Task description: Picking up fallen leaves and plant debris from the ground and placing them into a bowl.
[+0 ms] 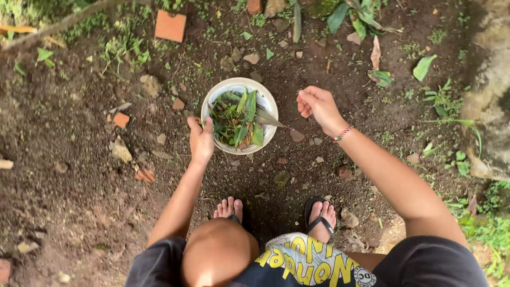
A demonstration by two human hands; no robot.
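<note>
So we're squatting over bare ground w/ a white bowl [260, 97] sitting on the dirt right in front of our feet, full of green leaves [239, 119] and a few weedy bits. Left hand [201, 141] is curled on the bowl's near-left rim, prob to keep it from tipping on the uneven soil, fingers wrapped over the edge. Right hand [317, 106] hovers just off the bowl's right side, fingers pinched in a loose fist. Can't tell if there's anything tiny in it, view's too small tbh. One long leaf pokes out over the rim toward that hand. Orange brick bits [170, 25] and stones lie scattered around, well apart from the bowl.
</note>
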